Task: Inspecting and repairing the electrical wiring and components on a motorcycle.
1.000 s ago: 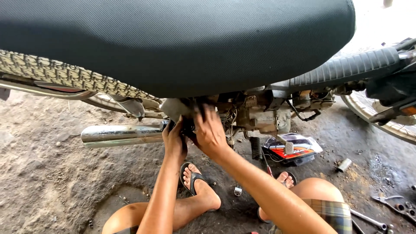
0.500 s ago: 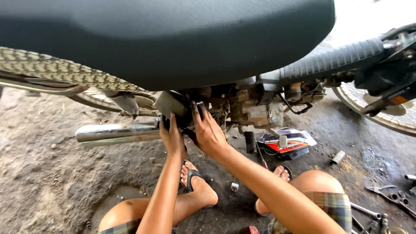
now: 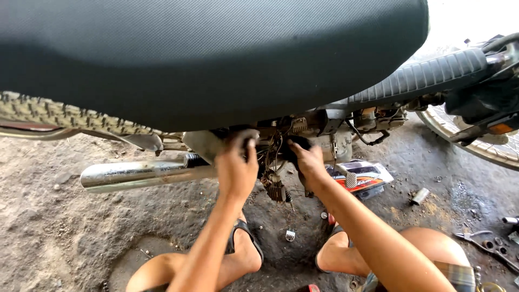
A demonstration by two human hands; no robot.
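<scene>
I look down past a black motorcycle seat (image 3: 205, 54) at the bike's side. My left hand (image 3: 236, 167) reaches up under the seat and presses on a grey metal side part (image 3: 208, 143) beside the wiring. My right hand (image 3: 307, 160) grips a dark part near the frame, just right of a bundle of loose wires (image 3: 273, 157). A small finned electrical unit (image 3: 275, 189) hangs from the wires between my hands. What my fingers hold is partly hidden by the seat.
A chrome exhaust pipe (image 3: 135, 174) runs left at hand height. The knobby rear tyre (image 3: 59, 116) is left, a spoked wheel (image 3: 476, 143) right. A colourful packet (image 3: 363, 176), a small socket (image 3: 419, 196) and pliers (image 3: 486, 243) lie on the dirty concrete. My sandalled feet (image 3: 246, 246) rest below.
My hands have spread apart: the left moved onto the grey side part, the right shifted right. The finned unit on its wires now hangs in view between them. The camera came closer.
</scene>
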